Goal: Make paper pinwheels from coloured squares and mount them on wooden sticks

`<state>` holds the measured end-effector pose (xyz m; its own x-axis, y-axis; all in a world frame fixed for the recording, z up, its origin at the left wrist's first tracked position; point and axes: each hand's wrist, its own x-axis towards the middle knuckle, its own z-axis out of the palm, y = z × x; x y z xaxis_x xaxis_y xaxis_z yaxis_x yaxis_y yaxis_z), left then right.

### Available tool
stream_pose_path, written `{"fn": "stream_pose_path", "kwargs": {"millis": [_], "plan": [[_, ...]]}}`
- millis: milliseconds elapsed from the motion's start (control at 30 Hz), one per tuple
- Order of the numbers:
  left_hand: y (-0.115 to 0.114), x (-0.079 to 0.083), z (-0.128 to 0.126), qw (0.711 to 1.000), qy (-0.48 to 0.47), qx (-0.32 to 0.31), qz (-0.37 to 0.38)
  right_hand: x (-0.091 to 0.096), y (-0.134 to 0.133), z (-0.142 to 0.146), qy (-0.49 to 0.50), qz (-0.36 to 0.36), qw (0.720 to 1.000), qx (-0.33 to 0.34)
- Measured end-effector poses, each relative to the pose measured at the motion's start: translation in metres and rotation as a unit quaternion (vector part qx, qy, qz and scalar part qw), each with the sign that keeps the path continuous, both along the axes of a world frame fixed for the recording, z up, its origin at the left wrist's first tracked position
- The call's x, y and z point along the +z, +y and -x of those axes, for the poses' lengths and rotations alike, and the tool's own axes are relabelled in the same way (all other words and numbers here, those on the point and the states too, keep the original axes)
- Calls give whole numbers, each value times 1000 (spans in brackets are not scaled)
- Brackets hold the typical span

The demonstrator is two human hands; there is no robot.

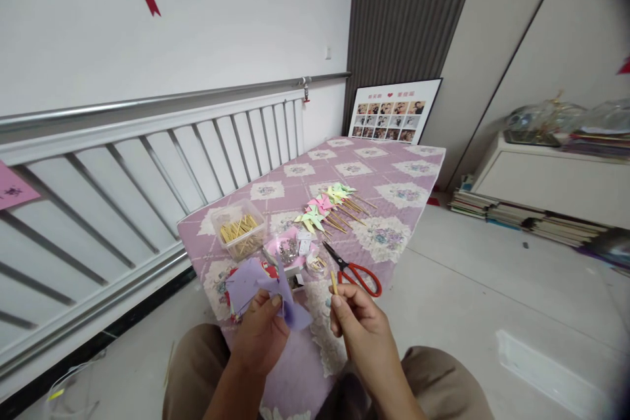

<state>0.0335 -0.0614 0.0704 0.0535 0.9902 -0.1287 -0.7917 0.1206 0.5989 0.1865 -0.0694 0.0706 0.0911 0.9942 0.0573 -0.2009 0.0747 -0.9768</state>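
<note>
Between the thumb and fingers of my left hand (263, 328) is a purple paper pinwheel (291, 312), its blades partly curled. My right hand (361, 318) pinches a thin wooden stick (333, 282) whose tip points up; the rest of it is hidden in my grip. The two hands are apart. Just beyond my left hand lie purple paper sheets (241, 285). Red-handled scissors (361, 275) rest past my right hand. A small round tub (316, 264) with short pale pieces stands beyond the gap between my hands.
A clear plastic box (239, 230) of sticks stands at the table's left. Behind the scissors lie several finished pinwheels (325, 205) on sticks. A pink dish (288, 249) holds small metal bits. A white radiator (221, 151) runs along the left, and a photo board (394, 111) leans at the far end.
</note>
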Motion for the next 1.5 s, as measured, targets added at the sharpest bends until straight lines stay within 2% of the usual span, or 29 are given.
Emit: {"fn": "stream_pose_path", "kwargs": {"millis": [133, 267, 433, 600, 767, 1000, 1233, 1500], "plan": [[-4, 5, 0, 992, 15, -97, -77, 2, -4, 2, -8, 16, 999, 26], [-3, 1, 0, 985, 21, -129, -114, 10, -9, 4, -67, 3, 995, 72], [-3, -11, 2, 989, 37, -82, -120, 25, -18, 9, -153, -59, 980, 110], [-5, -6, 4, 990, 45, -75, -112, 31, -24, 15, -196, -67, 972, 110], [-4, -4, 4, 986, 17, -104, -126, 31, -25, 20, -184, -57, 970, 148], [-3, -1, 5, 984, 28, -114, -137, 27, -24, 23, -170, -37, 972, 160], [-3, -5, 5, 983, 11, -104, -148, 28, -23, 24, -198, -51, 966, 155], [-3, -1, 4, 988, 25, -92, -124, 28, -24, 25, -187, -59, 968, 157]]}}
